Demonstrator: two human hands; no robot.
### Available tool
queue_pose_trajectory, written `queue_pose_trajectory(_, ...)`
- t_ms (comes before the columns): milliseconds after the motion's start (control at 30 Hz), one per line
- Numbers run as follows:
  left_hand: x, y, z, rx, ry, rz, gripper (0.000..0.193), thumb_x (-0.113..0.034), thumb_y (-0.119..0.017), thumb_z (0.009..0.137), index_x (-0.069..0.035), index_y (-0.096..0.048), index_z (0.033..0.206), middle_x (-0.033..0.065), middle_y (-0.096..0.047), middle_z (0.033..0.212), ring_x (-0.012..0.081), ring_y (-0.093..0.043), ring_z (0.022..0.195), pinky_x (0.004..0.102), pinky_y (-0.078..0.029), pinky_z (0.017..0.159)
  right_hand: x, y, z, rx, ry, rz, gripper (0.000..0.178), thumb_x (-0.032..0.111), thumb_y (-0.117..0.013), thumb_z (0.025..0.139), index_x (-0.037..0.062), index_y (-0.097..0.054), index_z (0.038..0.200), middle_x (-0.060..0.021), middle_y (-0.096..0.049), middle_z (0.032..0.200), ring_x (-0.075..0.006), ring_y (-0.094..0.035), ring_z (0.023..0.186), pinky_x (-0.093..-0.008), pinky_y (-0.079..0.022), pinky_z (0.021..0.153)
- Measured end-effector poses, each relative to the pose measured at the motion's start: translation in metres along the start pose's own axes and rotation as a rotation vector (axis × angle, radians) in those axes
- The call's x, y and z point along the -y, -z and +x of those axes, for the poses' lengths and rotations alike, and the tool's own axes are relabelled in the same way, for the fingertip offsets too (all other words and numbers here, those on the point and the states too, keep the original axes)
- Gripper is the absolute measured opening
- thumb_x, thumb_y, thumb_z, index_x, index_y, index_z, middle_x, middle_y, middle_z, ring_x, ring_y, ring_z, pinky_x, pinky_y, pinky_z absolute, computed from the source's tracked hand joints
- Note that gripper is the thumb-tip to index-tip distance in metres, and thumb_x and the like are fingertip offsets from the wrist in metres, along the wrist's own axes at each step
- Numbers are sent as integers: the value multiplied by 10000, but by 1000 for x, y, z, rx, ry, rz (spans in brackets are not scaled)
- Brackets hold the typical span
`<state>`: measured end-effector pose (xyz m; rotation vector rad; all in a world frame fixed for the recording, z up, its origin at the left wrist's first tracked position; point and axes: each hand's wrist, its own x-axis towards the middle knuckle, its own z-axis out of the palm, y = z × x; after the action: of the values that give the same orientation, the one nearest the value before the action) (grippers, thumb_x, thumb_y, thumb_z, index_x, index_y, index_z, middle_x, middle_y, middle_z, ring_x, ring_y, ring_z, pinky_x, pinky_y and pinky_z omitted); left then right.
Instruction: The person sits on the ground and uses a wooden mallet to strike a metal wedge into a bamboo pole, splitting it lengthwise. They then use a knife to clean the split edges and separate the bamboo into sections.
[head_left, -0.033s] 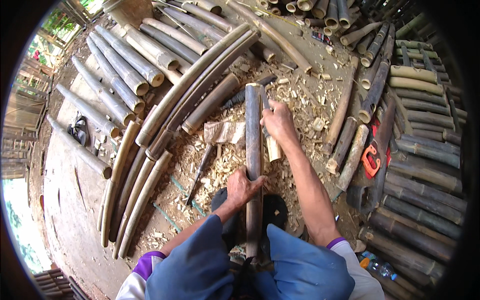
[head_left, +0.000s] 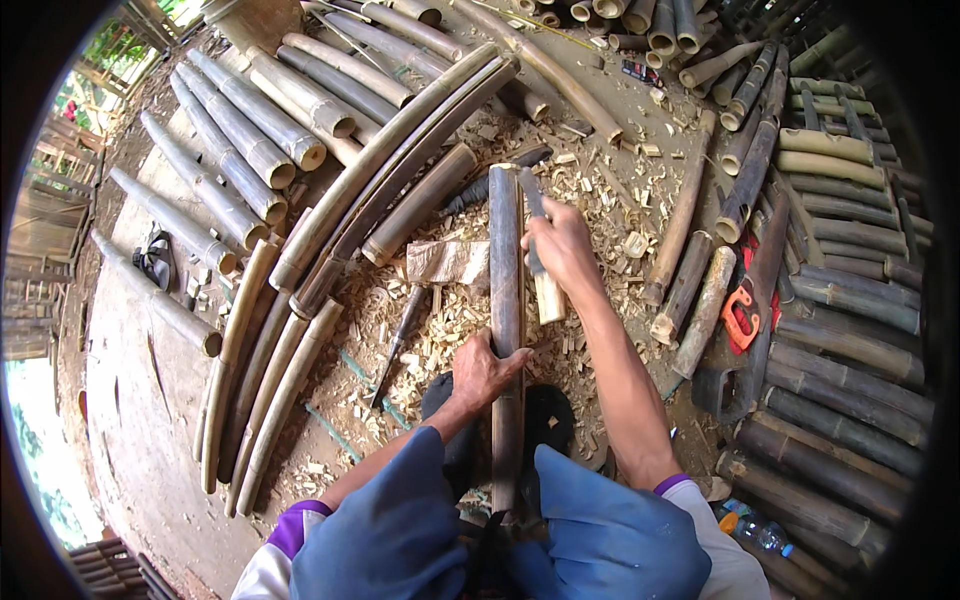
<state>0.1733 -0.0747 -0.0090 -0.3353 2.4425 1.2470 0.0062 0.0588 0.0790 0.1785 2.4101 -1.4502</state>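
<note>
A long dark bamboo pole (head_left: 506, 260) runs away from me between my knees, which are in blue trousers. My left hand (head_left: 485, 372) is wrapped around the pole at its middle. My right hand (head_left: 560, 250) grips a knife with a pale wooden handle (head_left: 547, 297). Its dark blade (head_left: 531, 195) lies against the right side of the pole near the far end. Pale shavings (head_left: 450, 320) cover the ground around the pole.
Thick bamboo poles (head_left: 250, 140) lie stacked at the left, long curved split pieces (head_left: 330, 230) beside them, and dark poles (head_left: 850, 300) at the right. An orange-handled saw (head_left: 742, 315), a metal tool (head_left: 398, 340), sandals (head_left: 155, 258) and a plastic bottle (head_left: 757, 535) lie on the ground.
My right hand has tilted a little and more of the knife blade shows above it along the pole. My left hand keeps its grip in the same place.
</note>
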Motion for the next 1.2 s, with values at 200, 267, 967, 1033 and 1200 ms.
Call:
queue_pose_trajectory(200,23,14,8,224,-24,-494,510,-329,-898,843,60,-731,1129,139,-776,931,163,-725,809,351,-591,753,-31,10,-140,97,-59,555,270,120,-440,1062,-16,-516,1282,-143,-687,762,-193,-666,543,-324,-583,495)
queue_pose_trajectory(267,14,17,5,231,50,-450,496,-314,-902,854,50,-734,1147,122,-778,963,155,-723,854,343,-596,781,-47,0,-163,99,-194,593,232,133,-445,1071,-1,-525,1243,-138,-686,762,-187,-662,538,-318,-574,506)
queue_pose_trajectory(967,4,-5,-7,-116,-5,23,572,-466,-875,733,3,-729,1026,199,-753,897,322,-745,826,456,-579,791,-57,13,-149,74,-213,684,352,142,-453,1053,-20,-513,1360,-150,-685,739,-218,-667,513,-340,-568,454)
queue_pose_trajectory(1033,-5,-2,-8,-81,37,25,574,-467,-876,731,2,-727,1026,199,-755,902,323,-747,834,462,-576,800,-70,1,-160,118,-262,696,344,134,-454,1049,-27,-515,1346,-146,-684,741,-216,-667,515,-337,-564,460)
queue_pose_trajectory(1200,-14,2,-10,-43,71,-1,592,-479,-872,738,16,-706,1017,213,-739,927,347,-734,863,474,-568,813,-75,-8,-170,178,-341,747,259,133,-461,1035,-12,-537,1235,-145,-681,742,-219,-666,517,-345,-565,467)
